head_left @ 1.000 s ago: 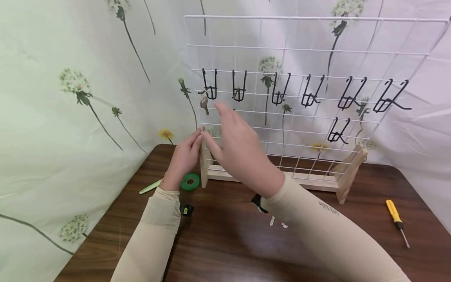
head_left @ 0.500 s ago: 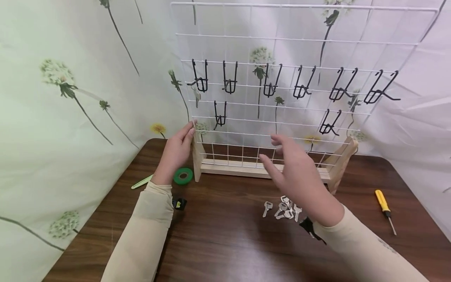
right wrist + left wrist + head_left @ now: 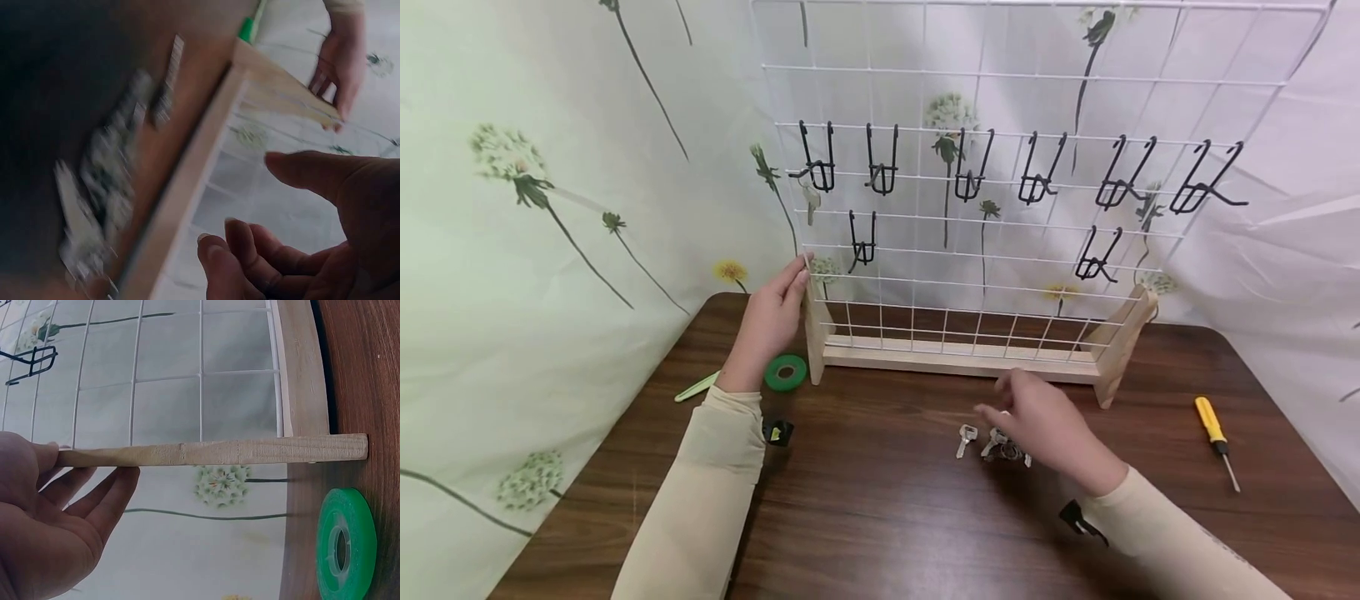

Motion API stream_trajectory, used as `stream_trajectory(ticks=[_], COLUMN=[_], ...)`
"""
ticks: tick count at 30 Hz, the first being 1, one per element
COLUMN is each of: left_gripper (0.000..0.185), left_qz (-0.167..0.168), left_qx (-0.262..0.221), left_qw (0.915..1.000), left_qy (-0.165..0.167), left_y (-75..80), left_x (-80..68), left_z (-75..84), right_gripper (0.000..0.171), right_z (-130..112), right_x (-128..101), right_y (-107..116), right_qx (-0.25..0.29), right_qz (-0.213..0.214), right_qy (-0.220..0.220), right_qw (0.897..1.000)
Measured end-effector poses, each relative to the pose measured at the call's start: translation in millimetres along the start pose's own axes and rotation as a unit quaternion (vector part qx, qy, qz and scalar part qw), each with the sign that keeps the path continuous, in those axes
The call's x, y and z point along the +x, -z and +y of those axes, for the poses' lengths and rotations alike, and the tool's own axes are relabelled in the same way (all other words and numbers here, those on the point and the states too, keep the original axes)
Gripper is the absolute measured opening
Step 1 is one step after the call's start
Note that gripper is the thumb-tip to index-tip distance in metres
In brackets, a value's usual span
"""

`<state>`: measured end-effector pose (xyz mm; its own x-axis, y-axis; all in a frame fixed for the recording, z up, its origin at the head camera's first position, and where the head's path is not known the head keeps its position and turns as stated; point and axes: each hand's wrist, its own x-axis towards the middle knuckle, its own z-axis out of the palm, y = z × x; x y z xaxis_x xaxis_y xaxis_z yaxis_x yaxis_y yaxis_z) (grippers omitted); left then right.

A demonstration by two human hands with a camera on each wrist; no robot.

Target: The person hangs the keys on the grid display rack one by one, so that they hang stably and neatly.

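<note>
Dropped from the white wire grid rack (image 3: 1000,167) since the earlier frames, right hand (image 3: 1045,425) now low over the loose keys (image 3: 996,444) on the brown table (image 3: 887,500), fingers relaxed, gripping nothing. Left hand (image 3: 771,321) with straight fingers against the rack's left wooden foot (image 3: 814,333), green tape roll (image 3: 786,372) just beside. Black hooks (image 3: 880,167) on the grid; yellow screwdriver (image 3: 1213,427) well apart, far right.

A staged tabletop setup, curtained off rather than a lived-in room

Flower-printed sheets (image 3: 550,208) hang behind and beside both hands, closing in a dark wooden table (image 3: 887,533); beyond the hands stands a white wire rack (image 3: 1000,79) carrying 8 black hooks.
</note>
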<state>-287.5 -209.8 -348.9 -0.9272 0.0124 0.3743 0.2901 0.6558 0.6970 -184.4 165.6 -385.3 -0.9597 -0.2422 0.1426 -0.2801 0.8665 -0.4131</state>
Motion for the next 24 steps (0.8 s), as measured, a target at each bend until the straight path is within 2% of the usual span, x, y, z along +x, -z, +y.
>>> stream_trajectory(ticks=[4, 8, 15, 17, 21, 24], left_gripper=[0.049, 0.050, 0.049, 0.049, 0.050, 0.050], left_qz=[-0.002, -0.007, -0.006, -0.005, -0.005, -0.006], left_qx=[0.000, -0.002, -0.004, -0.004, -0.003, -0.003], left_qw=[1.0000, 1.0000, 1.0000, 1.0000, 1.0000, 1.0000], left_qy=[0.002, 0.007, 0.007, 0.006, 0.006, 0.007], left_y=[1.7, 1.8, 0.4, 0.1, 0.5, 1.4], left_x=[1.6, 2.0, 1.1, 0.5, -0.2, 0.0], left_z=[1.4, 0.7, -1.2, -1.3, 0.2, 1.0], right_gripper=[0.024, 0.023, 0.027, 0.032, 0.055, 0.065], right_z=[-5, -9, -7, -6, -4, -2], right_x=[1, 2, 5, 6, 9, 11], right_y=[-17, -27, -37, -39, -41, -44], right_qx=[0.002, 0.013, -0.011, -0.012, -0.005, -0.008], right_qz=[-0.041, -0.069, -0.077, -0.084, -0.099, -0.099], right_qy=[0.001, 0.006, 0.009, 0.005, -0.004, -0.006], right_qw=[0.999, 0.998, 0.997, 0.996, 0.995, 0.995])
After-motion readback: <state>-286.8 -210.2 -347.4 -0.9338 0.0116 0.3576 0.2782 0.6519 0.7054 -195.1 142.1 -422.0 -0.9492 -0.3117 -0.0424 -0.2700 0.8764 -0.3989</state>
